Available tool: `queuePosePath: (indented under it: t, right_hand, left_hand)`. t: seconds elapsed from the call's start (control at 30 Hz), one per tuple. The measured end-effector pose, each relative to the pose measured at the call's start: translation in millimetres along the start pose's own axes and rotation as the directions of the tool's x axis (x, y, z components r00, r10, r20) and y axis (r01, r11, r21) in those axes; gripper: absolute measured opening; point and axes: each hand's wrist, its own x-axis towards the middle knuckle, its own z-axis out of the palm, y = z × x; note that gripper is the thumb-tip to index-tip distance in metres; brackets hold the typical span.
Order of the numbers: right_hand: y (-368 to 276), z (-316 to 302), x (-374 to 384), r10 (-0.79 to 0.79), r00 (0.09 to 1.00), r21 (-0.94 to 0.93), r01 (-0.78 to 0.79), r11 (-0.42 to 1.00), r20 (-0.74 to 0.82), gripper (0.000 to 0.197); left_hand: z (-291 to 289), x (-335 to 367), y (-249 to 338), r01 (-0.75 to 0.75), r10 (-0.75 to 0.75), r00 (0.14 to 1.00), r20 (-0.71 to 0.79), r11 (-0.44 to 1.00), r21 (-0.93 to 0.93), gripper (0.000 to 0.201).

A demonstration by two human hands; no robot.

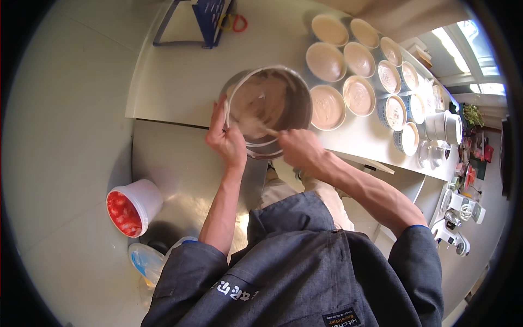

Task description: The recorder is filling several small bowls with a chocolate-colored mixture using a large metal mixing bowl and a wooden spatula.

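Note:
A deep steel bowl (303, 103) tilts toward me at the edge of the white counter. Pale brown, creamy mixture (266, 98) coats its bottom and inner wall. My left hand (227, 139) is closed on the bowl's left rim, the thumb on the near side and the fingers along the outside. Inside the bowl's near side, a stirring tool (271, 131) with a light brown handle is gripped in my right fist (299, 150). Its working end is smeared by motion in the mixture, so its shape cannot be made out.
Several round paper tubs (327, 107) of pale mixture stand in rows to the right. Stacked tubs (444, 127) are beyond them. A blue stand (207, 24) and red-handled scissors (238, 23) lie at the back. A white bucket (147, 199) with red contents is lower left.

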Motion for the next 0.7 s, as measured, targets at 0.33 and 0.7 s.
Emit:
queuePosePath:
  t: [0.33, 0.7]
  right_hand:
    - [0.6, 0.9, 12.0, -0.012, 0.999, 0.036, 0.014, 0.999, -0.039, 0.016]
    - [3.8, -0.2, 28.8, -0.076, 0.985, 0.022, 0.080, 0.997, -0.154, 0.015]
  left_hand:
    - [5.0, 12.2, 8.3, 0.062, -0.063, 0.996, 0.065, 0.998, 0.012, 0.062]
    - [9.3, 15.4, 11.9, 0.068, -0.068, 0.997, 0.025, 0.998, 0.002, 0.058]
